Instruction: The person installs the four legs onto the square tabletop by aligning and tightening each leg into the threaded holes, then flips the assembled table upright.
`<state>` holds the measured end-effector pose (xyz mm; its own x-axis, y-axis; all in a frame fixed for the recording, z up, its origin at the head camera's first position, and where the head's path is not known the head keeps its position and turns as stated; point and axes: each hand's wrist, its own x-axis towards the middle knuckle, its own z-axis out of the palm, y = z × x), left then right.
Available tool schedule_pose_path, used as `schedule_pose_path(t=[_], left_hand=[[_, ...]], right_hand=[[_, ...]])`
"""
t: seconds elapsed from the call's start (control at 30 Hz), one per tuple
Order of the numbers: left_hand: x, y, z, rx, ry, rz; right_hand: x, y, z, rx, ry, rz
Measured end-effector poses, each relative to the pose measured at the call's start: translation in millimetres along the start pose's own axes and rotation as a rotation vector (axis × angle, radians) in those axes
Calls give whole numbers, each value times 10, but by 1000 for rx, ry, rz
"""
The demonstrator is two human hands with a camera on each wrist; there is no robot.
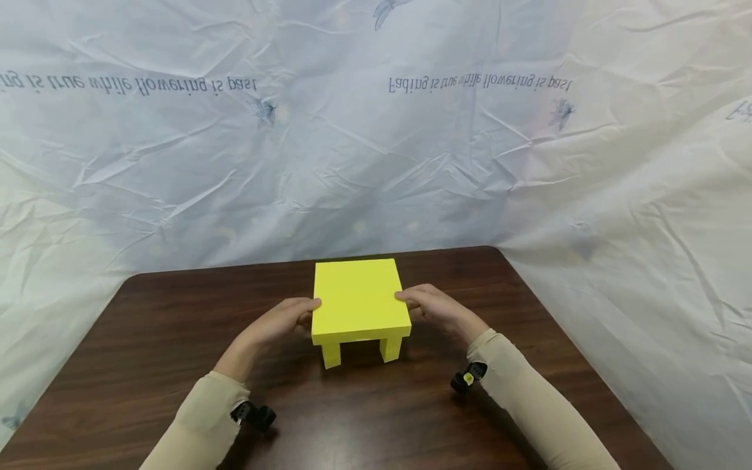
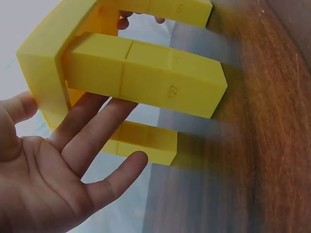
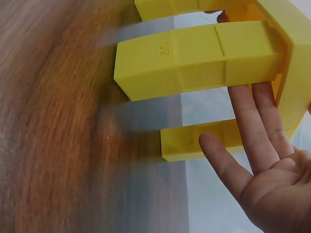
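A small yellow stool (image 1: 360, 297) with a square top and block legs stands upright on the dark wooden table (image 1: 176, 326). My left hand (image 1: 302, 313) holds its left edge, thumb on the top and fingers underneath. My right hand (image 1: 414, 303) holds the right edge the same way. In the left wrist view my left hand (image 2: 73, 160) has its fingers stretched under the top of the stool (image 2: 146, 73), beside a leg. In the right wrist view my right hand (image 3: 257, 160) lies likewise under the stool (image 3: 194, 53). The leg ends sit at the wood; contact is unclear.
A creased white printed sheet (image 1: 352, 130) hangs behind and to both sides of the table. The table's far edge (image 1: 317, 261) runs just behind the stool. Small black cameras sit on my left wrist (image 1: 254, 414) and my right wrist (image 1: 468, 378).
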<state>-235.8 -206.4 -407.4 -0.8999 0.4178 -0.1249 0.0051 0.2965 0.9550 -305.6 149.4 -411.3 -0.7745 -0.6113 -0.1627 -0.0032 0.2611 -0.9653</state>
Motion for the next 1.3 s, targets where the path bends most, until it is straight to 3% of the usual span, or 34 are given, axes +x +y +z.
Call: schedule_pose_path(t=[0.07, 0.17, 0.27, 0.37, 0.47, 0.57, 0.93, 1.3], left_hand=[[-26, 31, -2, 52, 33, -40], [-97, 77, 0, 172, 88, -43], [-169, 84, 12, 273, 127, 58], [-206, 46, 41, 333, 133, 185], [-205, 2, 70, 378, 108, 262], [-192, -23, 77, 372, 93, 278], [-145, -111, 110, 341, 92, 257], [-88, -92, 73, 321, 97, 256]], right_hand=[[-10, -6, 1, -44, 10, -1], [-56, -25, 6, -212, 41, -56], [-109, -29, 16, -377, 73, -162], [-144, -4, 35, -440, 84, -264], [-155, 29, 55, -432, 69, -323], [-126, 69, 58, -409, 47, -329], [-69, 103, 75, -360, 17, -283], [-5, 70, 14, -358, 29, -272]])
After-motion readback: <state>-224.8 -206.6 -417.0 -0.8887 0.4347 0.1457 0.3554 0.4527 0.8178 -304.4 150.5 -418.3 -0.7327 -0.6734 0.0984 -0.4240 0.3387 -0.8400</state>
